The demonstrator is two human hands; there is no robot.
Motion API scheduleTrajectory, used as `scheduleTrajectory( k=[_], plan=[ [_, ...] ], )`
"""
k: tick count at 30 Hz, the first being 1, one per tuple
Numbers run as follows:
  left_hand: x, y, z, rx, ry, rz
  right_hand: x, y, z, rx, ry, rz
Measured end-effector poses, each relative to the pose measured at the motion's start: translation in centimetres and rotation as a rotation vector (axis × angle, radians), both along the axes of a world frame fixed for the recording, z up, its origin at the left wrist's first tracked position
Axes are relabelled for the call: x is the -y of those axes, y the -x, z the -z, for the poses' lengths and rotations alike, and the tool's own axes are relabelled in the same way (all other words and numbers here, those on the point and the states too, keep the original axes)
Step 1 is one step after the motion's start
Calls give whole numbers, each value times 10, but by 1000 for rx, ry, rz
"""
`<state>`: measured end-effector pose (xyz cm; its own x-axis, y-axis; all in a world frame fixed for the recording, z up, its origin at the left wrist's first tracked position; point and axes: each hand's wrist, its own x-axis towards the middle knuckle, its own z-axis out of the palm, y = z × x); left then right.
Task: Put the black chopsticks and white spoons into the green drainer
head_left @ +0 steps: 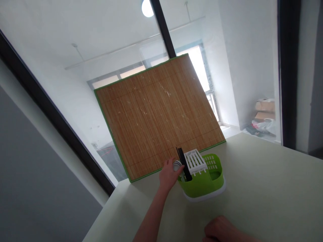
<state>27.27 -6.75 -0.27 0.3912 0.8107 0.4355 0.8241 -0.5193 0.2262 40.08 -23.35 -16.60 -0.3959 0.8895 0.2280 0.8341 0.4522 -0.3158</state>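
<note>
A green cutlery holder [202, 186] with a white base stands on the table. At its left end my left hand [168, 175] has its thumb and fingers closed around some pale, rounded spoons [177, 164], whose lower parts drop into the holder. Black chopsticks [185, 164] lean upright right beside them. A white slotted rack [195, 160] sits across the middle of the holder, and the right compartment is open at the top. Near the bottom edge of the view, my right hand [222, 230] rests on the table, curled into a loose fist with no object showing in it.
Behind the holder, a bamboo mat [158, 114] with green edging leans against a glass wall. The pale table [264, 188] extends to the right. Beyond the glass are cardboard boxes [264, 107] and a plastic bag [263, 126].
</note>
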Motion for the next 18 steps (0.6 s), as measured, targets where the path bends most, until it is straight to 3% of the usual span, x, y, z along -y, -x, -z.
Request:
scheduleTrajectory(
  k=[8, 18],
  plan=[
    [-1, -17, 0, -193, 14, -37, -1, 0, 3, 24, -3, -7],
    [-2, -22, 9, -150, -67, 19, -2, 0, 9, 18, -39, -2]
  ],
)
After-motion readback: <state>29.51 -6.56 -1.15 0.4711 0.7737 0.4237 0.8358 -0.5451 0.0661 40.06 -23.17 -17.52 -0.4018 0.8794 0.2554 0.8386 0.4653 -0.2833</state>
